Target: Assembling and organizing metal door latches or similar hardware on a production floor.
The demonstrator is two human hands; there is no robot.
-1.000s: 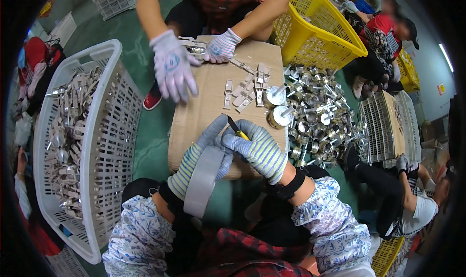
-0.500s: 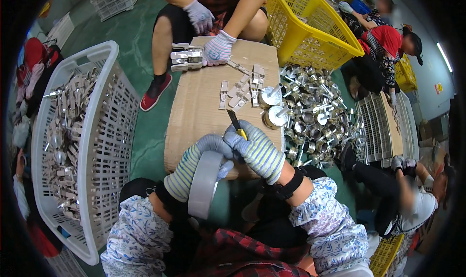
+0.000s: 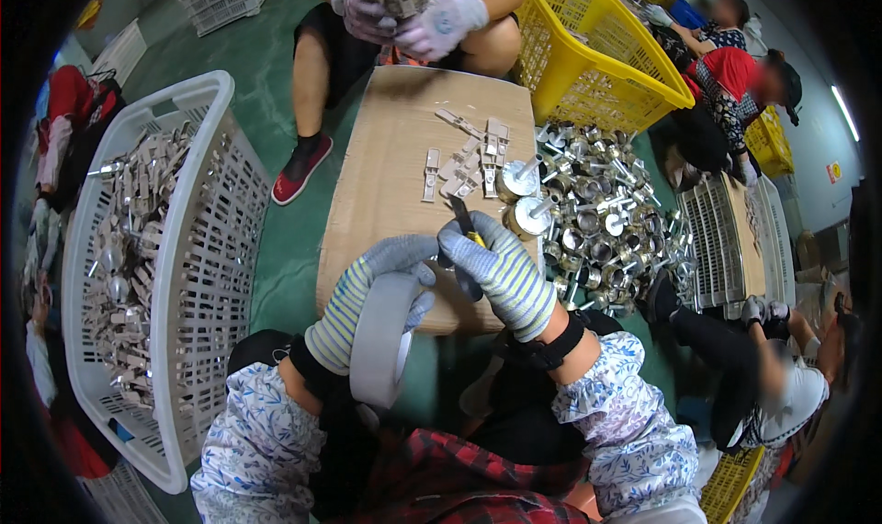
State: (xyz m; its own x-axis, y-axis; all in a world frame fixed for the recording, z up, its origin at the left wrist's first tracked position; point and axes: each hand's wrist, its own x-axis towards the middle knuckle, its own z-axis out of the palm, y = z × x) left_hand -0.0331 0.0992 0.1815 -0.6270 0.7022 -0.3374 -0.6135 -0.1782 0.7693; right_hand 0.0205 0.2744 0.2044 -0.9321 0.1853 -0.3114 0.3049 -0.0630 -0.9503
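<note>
In a striped glove, my left hand [image 3: 358, 285] is closed around a wide roll of grey tape [image 3: 375, 340], which stands on edge over my lap. My right hand [image 3: 510, 271], gloved likewise, grips a yellow utility knife [image 3: 467, 221] with its dark blade pointing up and away. A small gap separates the two hands above the near edge of a cardboard sheet [image 3: 367, 202]. Beyond the blade lie several beige plastic clip-like parts [image 3: 461, 166]. Two round metal pieces with stems, one of them a capped cylinder [image 3: 530, 219], stand at the sheet's right edge.
A white basket [image 3: 207, 221] full of beige parts stands at my left. Right of the cardboard is a heap of metal cups with stems [image 3: 597, 221], below a yellow basket [image 3: 606, 56]. A co-worker's gloved hands [image 3: 427, 28] hold stacked parts opposite me. Other people sit at right.
My hands have moved slightly apart, the right one to the right with the knife. Across from me, the co-worker has lifted the stacked parts off the cardboard with both hands.
</note>
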